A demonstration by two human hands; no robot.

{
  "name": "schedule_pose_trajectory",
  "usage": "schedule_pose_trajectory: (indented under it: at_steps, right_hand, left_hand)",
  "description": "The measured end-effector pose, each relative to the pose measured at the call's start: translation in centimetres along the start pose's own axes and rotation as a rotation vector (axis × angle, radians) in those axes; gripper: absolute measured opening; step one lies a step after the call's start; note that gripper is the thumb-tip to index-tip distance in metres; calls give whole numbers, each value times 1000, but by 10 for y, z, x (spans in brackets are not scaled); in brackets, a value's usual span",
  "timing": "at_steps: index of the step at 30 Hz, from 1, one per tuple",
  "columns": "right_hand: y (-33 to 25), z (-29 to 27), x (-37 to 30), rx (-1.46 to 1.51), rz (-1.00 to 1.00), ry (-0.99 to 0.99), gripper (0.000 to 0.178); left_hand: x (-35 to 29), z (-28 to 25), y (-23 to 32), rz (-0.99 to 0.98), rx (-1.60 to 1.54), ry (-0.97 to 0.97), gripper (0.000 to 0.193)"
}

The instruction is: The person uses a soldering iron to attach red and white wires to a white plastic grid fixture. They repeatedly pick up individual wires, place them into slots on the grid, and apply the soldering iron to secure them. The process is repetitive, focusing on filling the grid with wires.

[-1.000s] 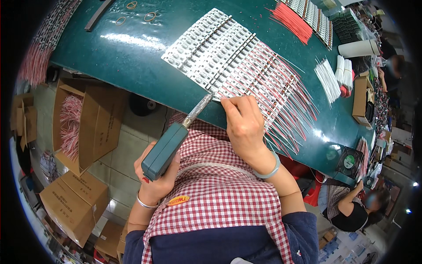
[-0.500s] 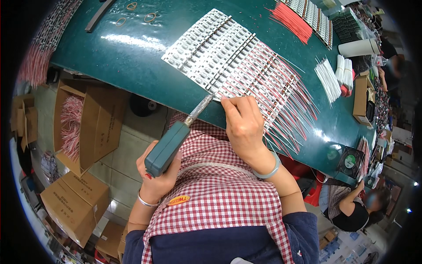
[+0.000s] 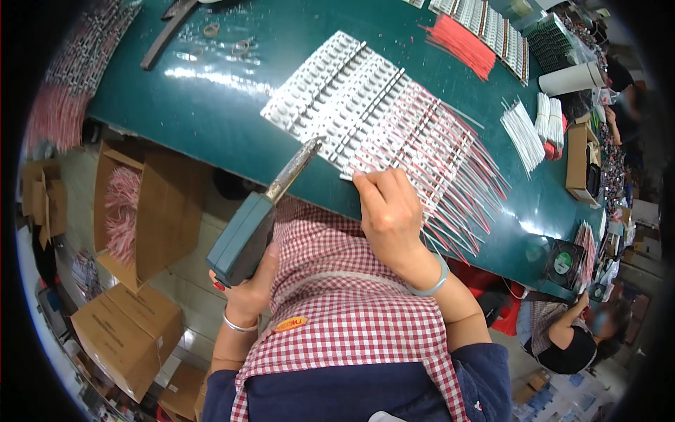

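My left hand (image 3: 247, 290) grips a teal soldering gun (image 3: 246, 235) whose metal tip (image 3: 299, 160) points up toward the edge of the green table (image 3: 211, 91). Rows of white strip boards (image 3: 351, 91) with red and white wires (image 3: 443, 169) lie fanned across the table. My right hand (image 3: 390, 214) rests at the near edge of these strips, fingers curled and pinching at the wire ends; what it holds is hidden under the fingers.
Open cardboard boxes (image 3: 140, 204), one with pink wires, stand on the floor at left. A bundle of red wires (image 3: 460, 42), white wire bundles (image 3: 524, 130) and a white roll (image 3: 573, 79) lie farther right. Another person (image 3: 562, 337) sits at lower right.
The soldering gun tip has shifted slightly left and away from my right hand. My right hand stays at the strip edge.
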State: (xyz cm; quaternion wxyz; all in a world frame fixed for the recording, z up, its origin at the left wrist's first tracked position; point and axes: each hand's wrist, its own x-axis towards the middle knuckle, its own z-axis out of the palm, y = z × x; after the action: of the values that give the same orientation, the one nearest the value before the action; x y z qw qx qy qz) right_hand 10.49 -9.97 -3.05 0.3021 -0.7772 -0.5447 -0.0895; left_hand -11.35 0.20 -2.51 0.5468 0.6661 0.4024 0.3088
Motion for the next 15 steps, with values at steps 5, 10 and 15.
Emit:
schedule_pose_trajectory:
  at_steps: [5,10,15]
  right_hand:
    - [3,-21,23,89,-12,47,23]
    - [38,-5,73,143,-146,-59,16]
    - [73,16,81,231,-269,-164,17]
  left_hand:
    - [21,3,0,61,-48,33,32]
    - [42,19,27,8,-192,112,34]
    - [57,30,40,21,-283,115,38]
